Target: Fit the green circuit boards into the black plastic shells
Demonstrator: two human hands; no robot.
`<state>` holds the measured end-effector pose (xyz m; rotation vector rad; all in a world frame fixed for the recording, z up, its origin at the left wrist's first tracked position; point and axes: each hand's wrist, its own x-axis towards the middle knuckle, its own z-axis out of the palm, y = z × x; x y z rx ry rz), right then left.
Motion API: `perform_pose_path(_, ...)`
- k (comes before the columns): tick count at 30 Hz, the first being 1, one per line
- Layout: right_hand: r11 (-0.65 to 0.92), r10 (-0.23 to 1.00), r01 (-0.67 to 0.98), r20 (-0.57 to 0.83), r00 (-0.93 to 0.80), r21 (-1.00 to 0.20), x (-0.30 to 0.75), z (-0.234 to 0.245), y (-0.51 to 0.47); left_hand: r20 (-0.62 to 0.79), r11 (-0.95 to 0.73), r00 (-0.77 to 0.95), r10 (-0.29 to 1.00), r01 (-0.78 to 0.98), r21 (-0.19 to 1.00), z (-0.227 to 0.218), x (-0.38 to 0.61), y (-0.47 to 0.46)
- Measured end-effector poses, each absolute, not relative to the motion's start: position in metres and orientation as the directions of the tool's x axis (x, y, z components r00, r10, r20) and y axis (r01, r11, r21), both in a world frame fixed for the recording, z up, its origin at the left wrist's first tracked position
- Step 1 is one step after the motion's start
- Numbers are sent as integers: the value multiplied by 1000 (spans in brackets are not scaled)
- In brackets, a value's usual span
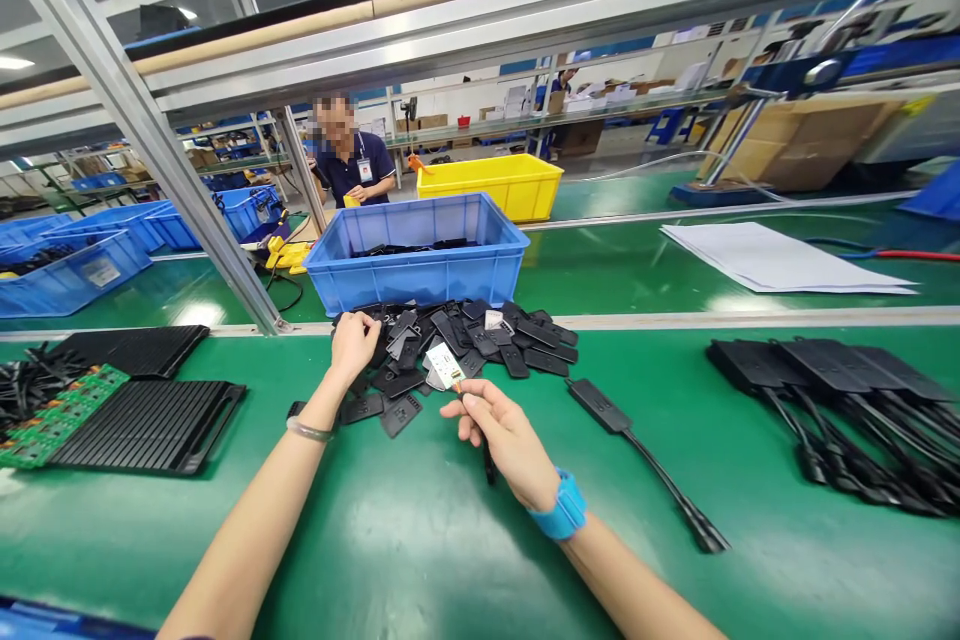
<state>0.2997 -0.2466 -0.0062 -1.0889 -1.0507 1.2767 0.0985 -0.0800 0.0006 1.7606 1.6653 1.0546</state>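
My right hand (506,435) pinches the wires of a small white circuit board (444,363), and a dark cable hangs below the fingers. The board points away from me, over the near edge of a pile of black plastic case halves (401,382). At the left side of that pile is my left hand (354,348), fingers curled among the pieces; whatever it grips is hidden. To the right of my right hand lies a closed black case with a cable (600,407).
Behind the pile stands a blue bin (420,270) holding black parts, with a yellow bin (491,188) beyond. Slotted black racks (150,425) with green circuit boards (67,415) sit left. Cabled black units (832,370) lie right, below white sheets (780,255). A co-worker (352,155) is opposite.
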Motion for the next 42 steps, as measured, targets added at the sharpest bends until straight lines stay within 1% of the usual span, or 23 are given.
perform_pose_path(2,20,999,-135,15,41,-991,301,-4,-247,144,-99,-68,987,450,888,3,97,-91)
perform_pose_path(4,31,998,-86,26,49,-996,302,-3,-247,55,-38,-60,997,266,963,3,100,-109)
perform_pose_path(5,31,998,-64,28,49,-997,303,-3,-247,2,5,-40,999,169,986,2,102,-120)
perform_pose_path(7,30,999,-34,29,38,-999,304,-4,-248,-106,107,23,994,-9,994,-4,109,-143)
perform_pose_path(10,44,999,9,44,31,-999,305,-6,-247,-231,250,113,966,-205,946,-14,117,-173)
perform_pose_path(13,51,998,76,53,28,-996,305,-8,-246,-287,327,161,944,-371,869,-21,123,-191)
perform_pose_path(15,41,999,107,44,25,-993,305,-9,-245,-306,375,217,927,-513,772,-23,124,-197)
perform_pose_path(17,32,999,111,34,16,-993,304,-11,-246,-262,388,289,921,-594,705,-24,124,-201)
perform_pose_path(18,31,999,109,33,9,-994,303,-11,-246,-219,375,320,922,-598,709,-24,123,-203)
perform_pose_path(20,38,999,109,38,-3,-993,301,-12,-247,-137,323,351,926,-552,769,-25,123,-207)
perform_pose_path(21,43,999,115,43,-9,-992,300,-12,-247,-119,303,353,928,-528,794,-25,123,-209)
perform_pose_path(26,86,996,193,77,-53,-977,296,-14,-250,-134,267,299,945,-464,845,-29,123,-213)
perform_pose_path(31,111,993,282,94,-74,-953,296,-18,-251,-79,255,359,930,-474,843,-28,123,-215)
perform_pose_path(37,195,980,411,188,-59,-891,294,-24,-253,-78,262,361,929,-497,827,-26,125,-218)
perform_pose_path(39,194,981,405,182,-66,-894,292,-25,-253,-85,255,333,939,-510,821,-28,127,-218)
perform_pose_path(42,133,991,311,118,-68,-941,286,-27,-254,-106,237,272,956,-510,827,-32,130,-217)
